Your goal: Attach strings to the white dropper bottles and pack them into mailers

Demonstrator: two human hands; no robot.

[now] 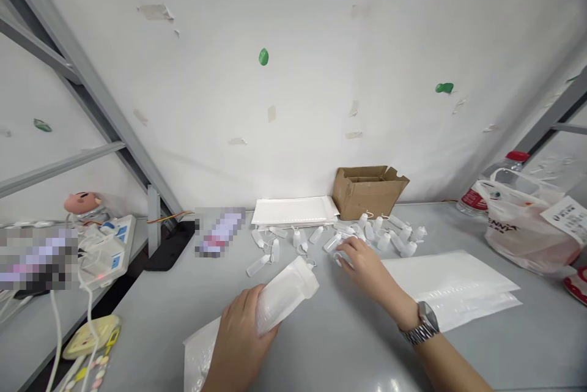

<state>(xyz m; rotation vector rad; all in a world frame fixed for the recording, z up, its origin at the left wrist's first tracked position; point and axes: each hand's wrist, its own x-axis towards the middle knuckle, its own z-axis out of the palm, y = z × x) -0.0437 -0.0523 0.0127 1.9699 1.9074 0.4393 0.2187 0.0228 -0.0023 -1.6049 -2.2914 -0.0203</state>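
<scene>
Head view has the left hand (241, 334) wrapped around a white packet (284, 294), its fingers curled over the top and the thumb beneath. The packet tilts toward two o'clock from that hand, above the table (330, 331). A nozzle with a thin loop (312, 264) shows at its far end; whether it sits inside or just behind cannot be told. Should it be loose in an open mouth, a dip of that end could let it slide out, and too hard a squeeze might crease the soft packet.

At two o'clock from the left hand, the right hand (362, 266) reaches down with bent fingers slightly apart; whether they pinch anything cannot be told. A small lying bottle (332, 242) is just beside them, at ten o'clock. More small bottles (385, 240) crowd at one o'clock, some upright and some on their sides. The likeliest trouble is there: a knuckle could tip an upright one, a round body could roll, or a thin cap loop could snag a neighbour and drag it along.

From the right hand, a flat white mailer (449, 282) lies toward four o'clock, close to the metal watch (427, 317). A sideways sweep of that wrist could catch the mailer's edge and push it askew.
</scene>
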